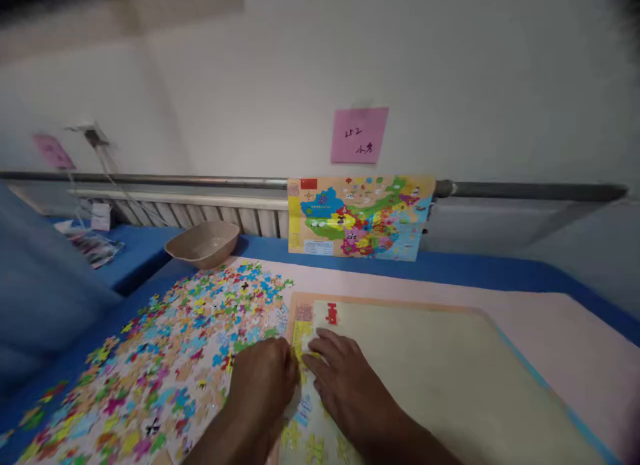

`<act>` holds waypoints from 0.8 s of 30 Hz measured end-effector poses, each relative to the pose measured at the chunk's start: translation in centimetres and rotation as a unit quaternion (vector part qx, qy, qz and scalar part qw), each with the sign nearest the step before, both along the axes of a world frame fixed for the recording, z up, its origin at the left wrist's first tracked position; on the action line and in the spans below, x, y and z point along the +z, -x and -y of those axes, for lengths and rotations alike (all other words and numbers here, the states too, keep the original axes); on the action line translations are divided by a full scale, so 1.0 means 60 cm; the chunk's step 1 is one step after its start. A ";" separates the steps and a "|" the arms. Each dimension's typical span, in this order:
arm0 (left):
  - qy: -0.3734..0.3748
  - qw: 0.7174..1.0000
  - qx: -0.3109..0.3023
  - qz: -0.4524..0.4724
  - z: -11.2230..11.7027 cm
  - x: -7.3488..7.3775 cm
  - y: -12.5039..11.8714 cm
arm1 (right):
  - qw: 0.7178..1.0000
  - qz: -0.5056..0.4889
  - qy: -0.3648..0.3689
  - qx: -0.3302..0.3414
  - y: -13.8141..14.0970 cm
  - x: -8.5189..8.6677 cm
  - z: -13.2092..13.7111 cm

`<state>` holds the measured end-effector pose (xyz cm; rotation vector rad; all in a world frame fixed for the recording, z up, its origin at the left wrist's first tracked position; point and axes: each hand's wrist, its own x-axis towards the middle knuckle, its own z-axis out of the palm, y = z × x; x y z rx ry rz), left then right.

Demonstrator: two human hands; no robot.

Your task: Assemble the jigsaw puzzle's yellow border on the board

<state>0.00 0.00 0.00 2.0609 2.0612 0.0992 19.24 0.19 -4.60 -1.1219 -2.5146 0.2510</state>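
pale plaster wall (465, 71) filled the background, with a pink sticky note (359, 135) bearing handwritten characters on it and a second pink note (53, 151) further left, near a wall fitting with a cable hanging down. below them, a metal pipe (530, 190) ran above a ribbed radiator (215, 211), and a colourful map of china (360, 215) hung against the pipe. a beige bowl (203, 243) sat on a blue mat (450, 268), beyond the far corner of a pale pink sheet (525, 318).

on that sheet lay a puzzle tray (430, 358) with an orange border and a cream base. a wide spread of loose jigsaw pieces (165, 365) in many colours covered the area left of it, reaching its edge. the left hand (263, 378) was curled, knuckles up, at the tray's left edge; whether it pinched a piece could not be told. the right hand (345, 385) lay just beside it, fingers spread and pressing down on yellow pieces (300, 338) fitted along that edge, with more fitted pieces (310, 418) below it.
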 end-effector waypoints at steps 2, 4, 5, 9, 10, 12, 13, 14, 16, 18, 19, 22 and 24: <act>-0.005 1.000 0.004 0.001 0.000 -0.002 -0.001 | 1.000 0.003 -0.002 -0.005 -0.001 -0.001 0.002; -0.012 1.000 0.005 0.006 0.000 -0.003 -0.001 | 1.000 0.004 -0.001 -0.008 -0.001 0.000 0.003; -0.016 1.000 0.005 0.011 0.000 -0.004 0.001 | 1.000 0.004 0.001 -0.010 -0.001 0.001 0.003; -0.033 0.999 0.002 0.039 0.000 -0.004 0.008 | 1.000 0.000 0.018 -0.011 -0.001 0.025 -0.002; -0.035 0.998 0.003 0.045 0.000 -0.004 0.009 | 1.000 0.001 0.025 -0.012 -0.001 0.036 -0.004; -0.039 0.998 0.006 0.054 0.000 -0.004 0.010 | 0.999 0.009 0.040 -0.018 0.003 0.058 -0.011; -0.040 0.998 0.007 0.057 0.000 -0.004 0.010 | 0.999 0.015 0.048 -0.020 0.006 0.068 -0.015; -0.041 0.997 0.008 0.058 0.001 -0.004 0.009 | 0.998 0.019 0.053 -0.024 0.009 0.076 -0.019; -0.042 0.997 0.010 0.059 0.002 -0.005 0.008 | 0.997 0.022 0.057 -0.036 0.017 0.082 -0.025; -0.044 0.997 0.011 0.058 0.003 -0.006 0.007 | 0.997 0.018 0.054 -0.052 0.026 0.076 -0.028; -0.045 0.997 0.011 0.058 0.004 -0.008 0.007 | 0.997 0.015 0.051 -0.058 0.029 0.071 -0.029; -0.052 0.997 0.007 0.057 0.006 -0.013 0.007 | 0.997 0.000 0.041 -0.065 0.035 0.052 -0.032; -0.057 0.997 0.007 0.055 0.007 -0.018 0.007 | 0.997 -0.009 0.038 -0.062 0.035 0.044 -0.035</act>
